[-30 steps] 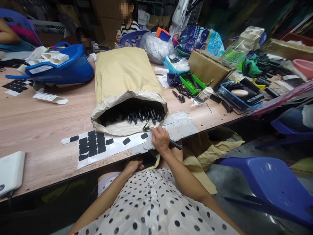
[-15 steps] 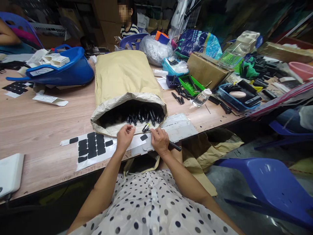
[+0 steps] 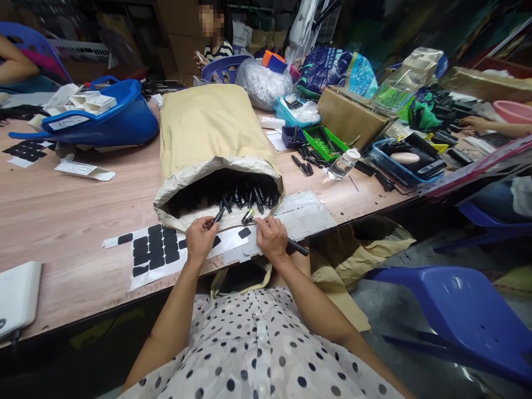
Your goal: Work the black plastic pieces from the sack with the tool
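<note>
My left hand [image 3: 200, 239] is closed on a slim black pen-shaped piece [image 3: 218, 215], held tilted at the front lip of the bag. My right hand [image 3: 272, 238] grips a small hammer-like tool [image 3: 298, 247]; its shiny metal head shows past my fingers and its black handle sticks out behind the wrist. Both hands are in front of a tan paper bag [image 3: 211, 122] lying on its side, its mouth facing me. Several black pen-shaped pieces [image 3: 257, 198] lie inside the mouth. A sheet of black rounded stickers [image 3: 156, 246] is left of and partly under my left forearm.
A grey-white board [image 3: 305, 213] lies at the table edge. To the left are a blue scoop [image 3: 124, 116] with small white boxes and a white device [image 3: 16, 299]. Rightward sit a green tray [image 3: 324, 145], a clear bottle [image 3: 343, 165] and a blue basket [image 3: 407, 166]. Another person's hand [image 3: 474, 124] reaches in.
My left hand has moved slightly left and now shows a black pen-shaped piece in its fingers. My right hand stays put. Another person's hand has appeared at the far right.
</note>
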